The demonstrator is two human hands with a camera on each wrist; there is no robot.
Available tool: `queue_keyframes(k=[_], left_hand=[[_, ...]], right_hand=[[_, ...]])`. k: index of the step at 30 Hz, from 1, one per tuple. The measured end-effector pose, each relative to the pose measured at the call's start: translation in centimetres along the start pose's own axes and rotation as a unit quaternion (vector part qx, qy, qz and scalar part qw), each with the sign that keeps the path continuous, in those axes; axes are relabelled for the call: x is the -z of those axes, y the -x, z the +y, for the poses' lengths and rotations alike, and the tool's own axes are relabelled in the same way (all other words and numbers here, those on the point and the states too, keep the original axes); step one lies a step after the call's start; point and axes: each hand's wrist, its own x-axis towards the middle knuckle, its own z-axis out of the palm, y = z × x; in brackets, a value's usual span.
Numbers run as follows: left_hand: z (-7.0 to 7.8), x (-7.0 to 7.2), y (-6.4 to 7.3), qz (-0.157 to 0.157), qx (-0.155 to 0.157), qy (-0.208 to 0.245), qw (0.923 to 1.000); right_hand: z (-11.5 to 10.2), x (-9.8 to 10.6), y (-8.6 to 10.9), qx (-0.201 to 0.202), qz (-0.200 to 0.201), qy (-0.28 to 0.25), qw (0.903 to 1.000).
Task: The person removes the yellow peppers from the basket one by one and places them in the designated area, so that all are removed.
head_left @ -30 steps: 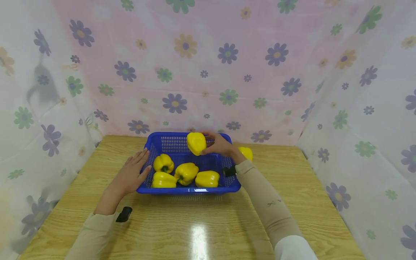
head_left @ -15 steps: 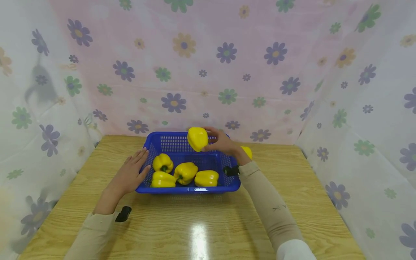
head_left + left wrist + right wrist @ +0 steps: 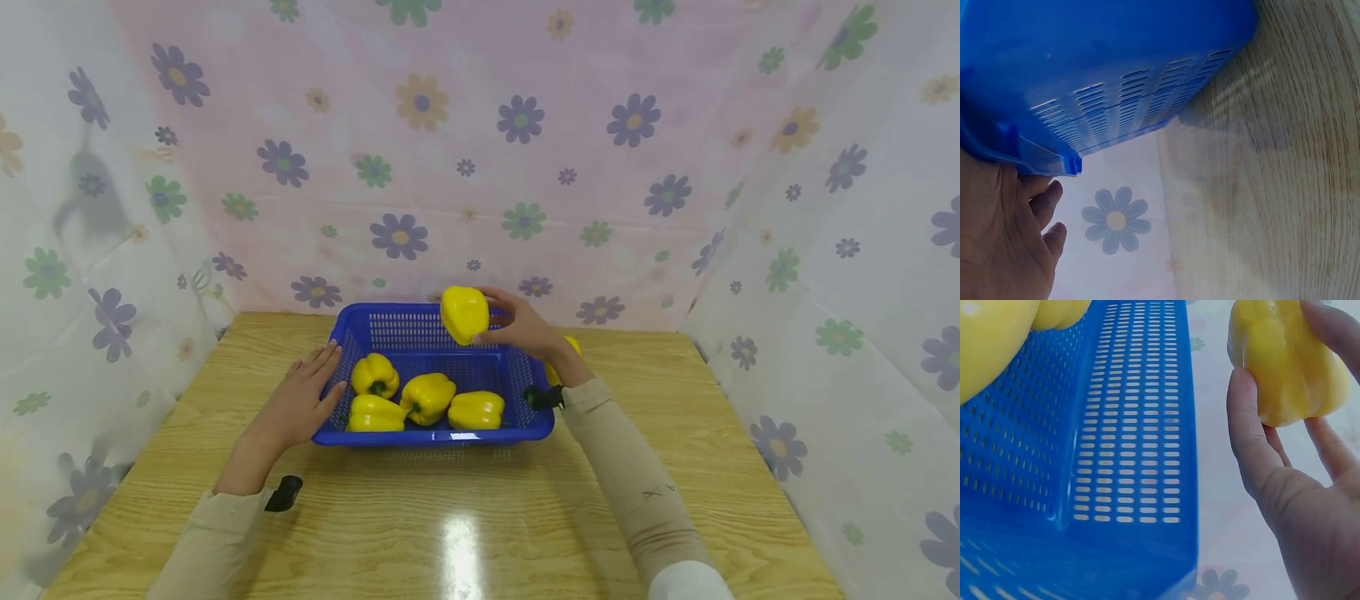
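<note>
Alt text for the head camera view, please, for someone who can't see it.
A right hand holds up a yellow pepper at the far side of a blue basket containing four peppers. The left hand touches the basket's left side; another pepper, partly hidden, shows right of it.

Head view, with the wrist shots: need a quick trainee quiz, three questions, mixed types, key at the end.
1. Count: how many yellow bell peppers lie inside the blue slotted basket in the head view?
2. Multiple choice: what does the left hand touch? A) a pepper; B) the basket's rim; C) nothing.
3. True or false: the right hand grips a raised pepper, clear of the basket's floor.

Key: 1. Four. 2. B. 3. True.
</note>
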Motion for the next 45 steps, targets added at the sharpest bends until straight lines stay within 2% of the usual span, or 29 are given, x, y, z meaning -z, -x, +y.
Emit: queue_keyframes(k=[10,17,23,31,40,45], left_hand=[[0.0,0.1,-0.1,0.002,0.001,0.004,1.0],[-0.1,0.0,-0.2,0.003,-0.002,-0.002,1.0],[-0.1,0.0,-0.3,0.003,-0.005,-0.009,0.9999],[-0.2,0.0,-0.2,0.001,-0.006,-0.006,1.0],[-0.1,0.1,-0.1,0.006,-0.009,-0.004,0.9999],[0.0,-0.1,-0.2,0.008,-0.012,-0.002,0.9999]], right_hand=[[-0.9,0.9,1.5,-0.008,0.012,0.022,0.9997],[-1.3,1.2,2.5,0.017,0.009,-0.002,0.9998],[-2.1,1.5,3.5,0.029,0.03,-0.016,0.999],[-1.9,2.2,5.0,0.061,0.055,-0.005,0.9966],[-1.2,2.3,7.2,0.066,0.069,-0.03,0.995],[-0.6,2.3,8.6,0.063,0.093,-0.033,0.9931]])
